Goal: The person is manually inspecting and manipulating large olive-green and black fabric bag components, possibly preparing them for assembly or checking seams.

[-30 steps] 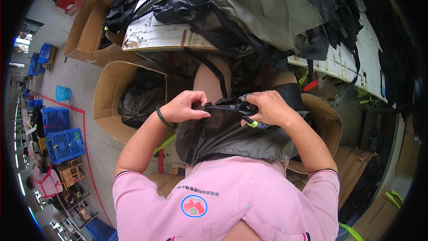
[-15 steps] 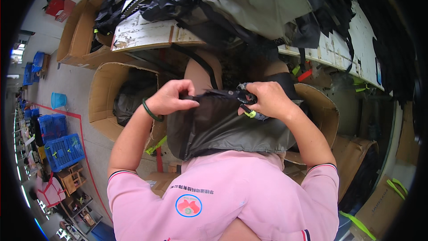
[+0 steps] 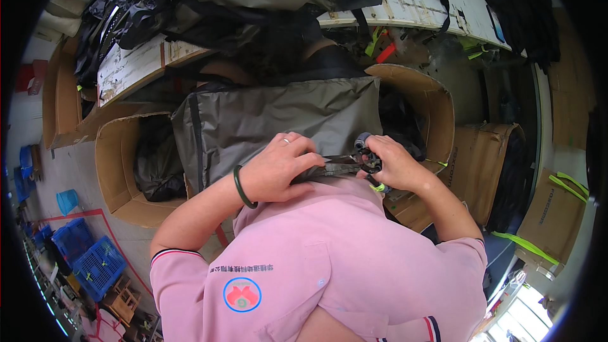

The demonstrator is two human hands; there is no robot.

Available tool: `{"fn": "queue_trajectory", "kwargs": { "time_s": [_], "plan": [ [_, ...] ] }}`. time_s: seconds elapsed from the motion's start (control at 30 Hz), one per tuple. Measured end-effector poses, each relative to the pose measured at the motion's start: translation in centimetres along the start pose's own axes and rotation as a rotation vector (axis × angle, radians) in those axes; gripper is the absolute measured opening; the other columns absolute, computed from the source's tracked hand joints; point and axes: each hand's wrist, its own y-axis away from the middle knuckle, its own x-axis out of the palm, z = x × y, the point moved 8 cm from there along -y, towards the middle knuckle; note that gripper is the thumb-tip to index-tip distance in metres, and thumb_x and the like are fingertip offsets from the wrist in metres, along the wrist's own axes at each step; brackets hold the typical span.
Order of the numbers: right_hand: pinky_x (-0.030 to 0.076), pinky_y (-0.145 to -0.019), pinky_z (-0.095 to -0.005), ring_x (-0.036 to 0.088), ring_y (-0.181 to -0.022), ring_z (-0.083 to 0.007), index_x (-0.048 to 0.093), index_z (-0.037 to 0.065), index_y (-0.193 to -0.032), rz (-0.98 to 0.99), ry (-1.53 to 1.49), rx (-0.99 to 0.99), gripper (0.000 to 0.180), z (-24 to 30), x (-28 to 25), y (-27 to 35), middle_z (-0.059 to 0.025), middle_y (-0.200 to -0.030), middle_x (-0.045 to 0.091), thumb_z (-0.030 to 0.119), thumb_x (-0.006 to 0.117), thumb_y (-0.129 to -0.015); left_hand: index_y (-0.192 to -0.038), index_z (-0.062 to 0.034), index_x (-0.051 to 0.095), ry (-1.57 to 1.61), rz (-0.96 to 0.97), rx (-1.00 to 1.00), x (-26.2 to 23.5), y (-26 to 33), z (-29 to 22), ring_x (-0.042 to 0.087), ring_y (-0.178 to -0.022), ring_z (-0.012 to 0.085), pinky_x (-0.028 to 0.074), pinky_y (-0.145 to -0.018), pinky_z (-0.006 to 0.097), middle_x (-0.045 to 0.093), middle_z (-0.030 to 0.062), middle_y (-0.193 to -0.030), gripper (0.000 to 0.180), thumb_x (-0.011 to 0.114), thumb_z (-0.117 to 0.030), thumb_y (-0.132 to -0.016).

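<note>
A grey-olive sheet of coated fabric [image 3: 278, 104], perhaps part of a bag, lies over my lap, a dark band running down its left side. My left hand [image 3: 278, 168], with a ring and a dark green bangle, has its curled fingers on the fabric's near edge by my waist; the thumb seems to pinch that edge from below. In my right hand [image 3: 396, 163] is a pair of scissors [image 3: 342, 159], the handles wrapped in dark material with a yellow-green strip hanging off. Their blades point left along the edge, close to my left fingertips.
Open cardboard boxes flank my lap: one on the left [image 3: 111, 171] with dark fabric, one on the right [image 3: 437, 98]. Ahead, dark fabric pieces heap over a worn white table [image 3: 136, 66]. Blue crates [image 3: 98, 266] stand on the floor at far left.
Both hands have come nearer my waist, and the fabric now lies spread flatter over my lap. My left hand has moved from a dark strip to the near edge. The view has shifted.
</note>
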Motion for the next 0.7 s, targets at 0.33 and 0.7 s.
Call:
{"fn": "queue_trajectory", "kwargs": {
  "time_s": [0.33,0.7],
  "plan": [
    [0.043,-0.075,-0.0384,0.059,-0.079,-0.0302,0.055,0.007,-0.081,-0.102,0.138,-0.014,0.034,-1.3,0.5,0.7,-0.0096,-0.076,0.06,0.026,0.081,-0.069,-0.096,-0.001,0.068,0.96,0.065,-0.492,6.0,-0.5,6.3,0.06,-0.075,0.0088,0.049,-0.07,0.025,0.068,0.0023,-0.085,0.011,0.066,-0.004,-0.086],
    [0.041,-0.073,-0.0383,0.059,-0.075,-0.0277,0.056,0.008,-0.078,-0.038,0.46,-0.034,0.039,1.5,-4.1,0.5,-0.0074,-0.071,0.058,0.037,0.081,-0.068,-0.099,0.0006,0.068,1.192,0.051,-0.555,6.3,-0.5,6.7,0.058,-0.078,0.0035,0.047,-0.07,0.02,0.067,-0.0014,-0.087,0.011,0.067,-0.004,-0.088]
  ]
}}
